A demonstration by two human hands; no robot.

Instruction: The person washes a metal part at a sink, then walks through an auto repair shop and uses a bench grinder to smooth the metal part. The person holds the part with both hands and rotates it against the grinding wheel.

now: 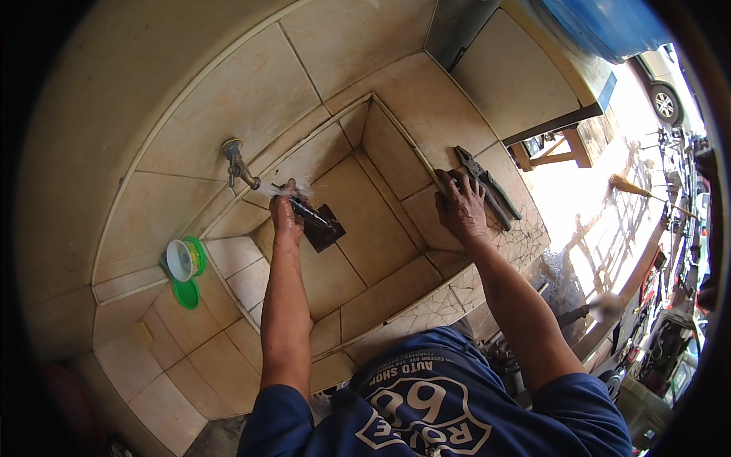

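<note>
While water streams from the tap, we start at nine o'clock: a green-and-white round plastic tub (180,260) sits on the tiled ledge, its contents impossible to make out, a bright green round plastic lid (186,295) just beside it toward eight. Up at ten, the old brass tap (241,164) is spraying! Right under that jet comes the left hand (285,217), its fingers gripping a black, wet, flat-ended piece (324,228) over the left half of the beige tiled basin (388,305), toward nine from the middle. Splashes fly around it. Across to nearly three, the right hand (463,206) rests on the basin's rim, fingers spread, closed around nothing, right beside dark metal pliers (491,190); contact there, I can't tell. And high toward two, a blue rounded plastic container (605,27), contents unreadable.
</note>
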